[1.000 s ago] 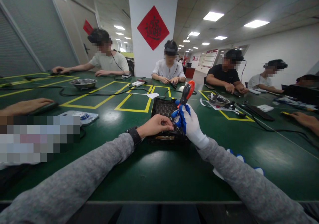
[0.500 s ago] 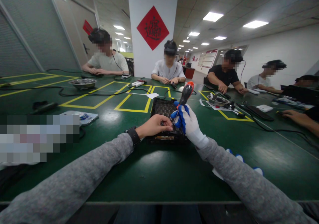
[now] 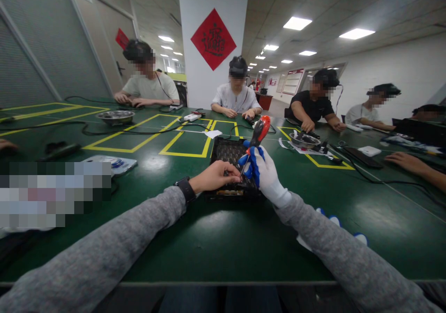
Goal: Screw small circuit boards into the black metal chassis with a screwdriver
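Observation:
In front of me on the green table lies a black plastic tray-like housing (image 3: 226,151) with a patterned inside and a brownish strip (image 3: 230,192) along its near edge. My right hand (image 3: 262,170), in a white and blue work glove, grips a screwdriver (image 3: 261,129) with a red and black handle. The handle leans up and to the right; the thin shaft points down into the housing. My bare left hand (image 3: 220,175), a dark watch on its wrist, pinches with its fingertips beside the shaft's lower end. Whatever sits between those fingers is too small to make out.
A metal bowl (image 3: 115,117) stands at the far left, and another bowl (image 3: 304,140) with dark parts at the right. A white and blue glove (image 3: 335,221) lies partly under my right forearm. Cables, a paper scrap (image 3: 213,134) and yellow tape mark the table. Several people sit around it.
The screwdriver handle has tilted slightly, while both my hands stay in nearly the same place at the housing. At the left edge, another person's hand has come into view.

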A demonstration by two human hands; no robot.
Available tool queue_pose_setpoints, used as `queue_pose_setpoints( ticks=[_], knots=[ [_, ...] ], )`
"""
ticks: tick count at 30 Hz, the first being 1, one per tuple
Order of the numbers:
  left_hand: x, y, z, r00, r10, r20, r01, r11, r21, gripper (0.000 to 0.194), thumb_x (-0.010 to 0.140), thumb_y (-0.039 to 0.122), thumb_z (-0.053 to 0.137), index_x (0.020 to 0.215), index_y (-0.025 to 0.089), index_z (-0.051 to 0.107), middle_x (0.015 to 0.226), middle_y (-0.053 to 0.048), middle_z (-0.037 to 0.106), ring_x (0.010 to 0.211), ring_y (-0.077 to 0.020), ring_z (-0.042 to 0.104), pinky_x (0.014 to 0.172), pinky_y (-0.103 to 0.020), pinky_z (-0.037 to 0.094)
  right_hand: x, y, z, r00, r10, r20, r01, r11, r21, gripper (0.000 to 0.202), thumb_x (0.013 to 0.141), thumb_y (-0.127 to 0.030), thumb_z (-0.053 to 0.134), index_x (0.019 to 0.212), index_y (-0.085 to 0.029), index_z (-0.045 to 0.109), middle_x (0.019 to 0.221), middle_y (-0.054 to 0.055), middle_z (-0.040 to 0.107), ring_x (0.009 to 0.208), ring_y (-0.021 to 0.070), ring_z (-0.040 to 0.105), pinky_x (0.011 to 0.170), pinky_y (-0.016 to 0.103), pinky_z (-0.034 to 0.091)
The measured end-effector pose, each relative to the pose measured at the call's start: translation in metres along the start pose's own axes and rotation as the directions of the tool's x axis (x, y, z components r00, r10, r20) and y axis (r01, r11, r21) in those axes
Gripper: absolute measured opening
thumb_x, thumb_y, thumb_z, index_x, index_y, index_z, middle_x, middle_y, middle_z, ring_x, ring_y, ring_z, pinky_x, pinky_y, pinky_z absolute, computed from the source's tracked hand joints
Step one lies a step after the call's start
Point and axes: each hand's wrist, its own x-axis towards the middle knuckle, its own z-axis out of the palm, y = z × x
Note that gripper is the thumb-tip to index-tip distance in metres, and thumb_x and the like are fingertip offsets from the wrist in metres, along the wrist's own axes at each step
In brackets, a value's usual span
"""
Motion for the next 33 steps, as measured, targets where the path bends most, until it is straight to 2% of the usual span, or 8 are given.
queue_pose_setpoints(
  ticks=[4,10,17,23,30,33],
  knots=[
    [0.0002,0.0011,-0.0009,0.999,0.026,0.029,-0.026,1.0,-0.006,0.026,0.079,0.033,0.057,0.089,0.012,0.069,0.087,-0.007,0.07,0.079,-0.0145,0.062,0.075,-0.024,0.046,0.0,0.0015,-0.0004,1.0,-0.014,0.006,0.014,1.0,0.015,0.043,0.08,-0.05,0.05,0.113,-0.022,0.051,0.065,-0.004,0.059,0.042,0.0063,0.05,0.038,0.017,0.042],
    [0.0012,0.0005,0.0019,0.999,-0.051,-0.019,0.051,0.999,-0.005,0.028,0.073,0.039,0.063,0.081,0.013,0.069,0.081,-0.005,0.07,0.074,-0.0145,0.062,0.072,-0.025,0.046,-0.0022,-0.0015,0.0014,0.999,-0.035,0.004,0.035,0.999,0.003,0.042,0.081,-0.05,0.05,0.112,-0.022,0.051,0.065,-0.004,0.059,0.044,0.0061,0.05,0.04,0.016,0.042],
    [0.0001,0.0002,0.0002,0.999,0.032,0.001,-0.032,0.999,-0.009,0.025,0.079,0.034,0.058,0.088,0.013,0.07,0.085,-0.006,0.07,0.078,-0.0142,0.062,0.074,-0.024,0.046,-0.0007,-0.0008,0.0008,1.0,-0.02,-0.008,0.02,1.0,0.016,0.041,0.08,-0.049,0.051,0.11,-0.022,0.052,0.062,-0.004,0.058,0.043,0.007,0.051,0.039,0.018,0.043],
    [0.0006,0.0007,0.0025,0.997,-0.048,-0.065,0.047,0.999,-0.01,0.029,0.073,0.039,0.064,0.082,0.012,0.068,0.078,-0.005,0.069,0.072,-0.014,0.061,0.07,-0.024,0.045,-0.0016,-0.0021,0.0005,0.998,-0.061,-0.025,0.061,0.998,-0.012,0.038,0.081,-0.048,0.05,0.107,-0.021,0.052,0.064,-0.004,0.059,0.043,0.0059,0.05,0.04,0.017,0.042],
    [0.0002,-0.0002,0.0008,1.0,0.027,-0.001,-0.027,1.0,-0.013,0.025,0.078,0.033,0.059,0.087,0.013,0.069,0.087,-0.006,0.07,0.08,-0.0145,0.063,0.077,-0.024,0.046,-0.0024,-0.004,0.0021,0.999,-0.037,-0.004,0.037,0.999,0.021,0.039,0.081,-0.048,0.05,0.109,-0.022,0.05,0.063,-0.005,0.059,0.041,0.0053,0.047,0.039,0.017,0.04],
    [0.0011,0.0,0.0013,1.0,-0.013,-0.012,0.012,1.0,-0.017,0.027,0.076,0.037,0.061,0.085,0.012,0.069,0.084,-0.006,0.07,0.076,-0.0141,0.062,0.074,-0.024,0.046,-0.003,-0.0054,0.0023,0.999,-0.043,-0.006,0.043,0.999,0.019,0.037,0.081,-0.048,0.05,0.107,-0.021,0.05,0.066,-0.003,0.06,0.042,0.0051,0.048,0.039,0.016,0.04]
  ],
)
